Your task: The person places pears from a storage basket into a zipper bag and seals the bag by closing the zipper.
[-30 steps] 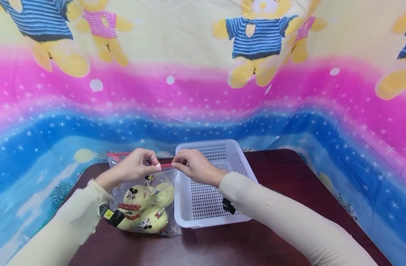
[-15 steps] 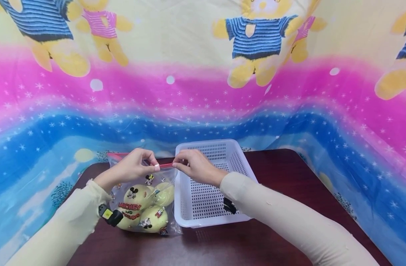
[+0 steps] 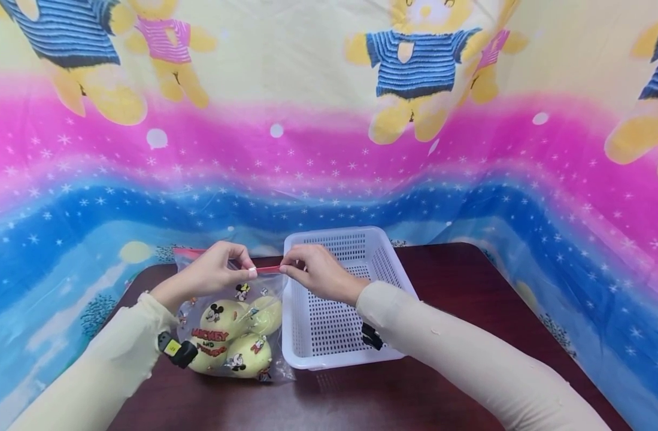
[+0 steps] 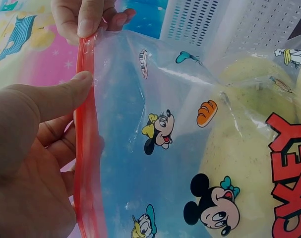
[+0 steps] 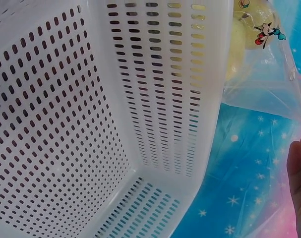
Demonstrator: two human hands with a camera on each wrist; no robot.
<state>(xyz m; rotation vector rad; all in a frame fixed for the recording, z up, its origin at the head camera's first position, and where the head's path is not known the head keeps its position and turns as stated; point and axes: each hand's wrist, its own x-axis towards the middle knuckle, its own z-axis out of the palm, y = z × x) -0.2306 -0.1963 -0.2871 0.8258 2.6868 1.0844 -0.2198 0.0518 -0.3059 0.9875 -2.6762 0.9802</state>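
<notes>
A clear zip bag (image 3: 277, 353) with cartoon prints and a red zip strip (image 4: 86, 148) stands on the table, holding several round pale yellow-green fruits (image 3: 250, 353). My left hand (image 3: 215, 270) pinches the strip between thumb and fingers, near its right part. At the strip's right end, my right hand (image 3: 320, 270) pinches the corner. A short stretch of red shows between the two hands. The left wrist view shows both thumbs pressed on the strip. Only the edge of my right hand (image 5: 300, 183) appears in the right wrist view.
A white perforated plastic basket (image 3: 296, 353) stands right beside the bag, under my right forearm, with nothing visible inside. Both stand on a dark red-brown table (image 3: 452, 287). A printed curtain (image 3: 329, 149) hangs behind and around the table.
My left hand has slid very slightly left along the red strip, so a little more red shows between the hands. The right hand, bag and basket stay nearly where they were.
</notes>
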